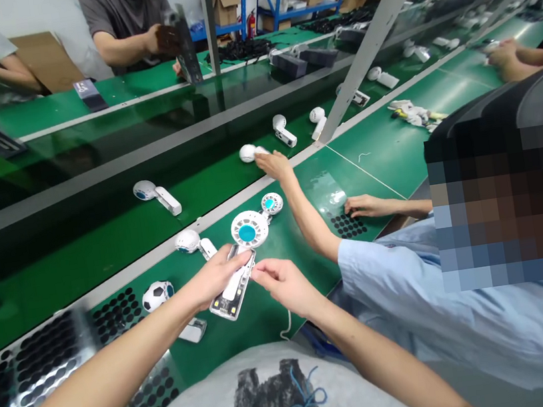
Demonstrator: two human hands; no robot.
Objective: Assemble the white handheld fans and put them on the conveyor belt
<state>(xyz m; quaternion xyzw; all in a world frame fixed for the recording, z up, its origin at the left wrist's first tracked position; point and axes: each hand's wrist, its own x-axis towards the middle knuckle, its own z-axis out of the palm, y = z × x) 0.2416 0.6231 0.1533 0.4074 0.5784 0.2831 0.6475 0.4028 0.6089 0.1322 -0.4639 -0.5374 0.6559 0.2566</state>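
Note:
My left hand point(218, 275) is closed round the handle of a small white handheld fan point(249, 229). The fan has a round vented head with a blue centre and a clear-edged handle. Against the handle's right side, my right hand point(285, 282) pinches with thumb and finger; what lies between the fingertips is hidden. A thin white cord point(285, 331) hangs below that hand. Just beyond the held fan lies another fan head point(271, 203). Left of my hands rest a white fan point(187, 241) and a football-patterned fan point(157, 295), the latter partly behind my left forearm.
A green conveyor belt point(105, 243) carries several fans past a metal post point(356, 50). At right, a co-worker's hand point(273, 163) touches a fan point(247, 154) on the belt. Sheets of black round stickers point(53, 355) lie at left. Other people stand across the line.

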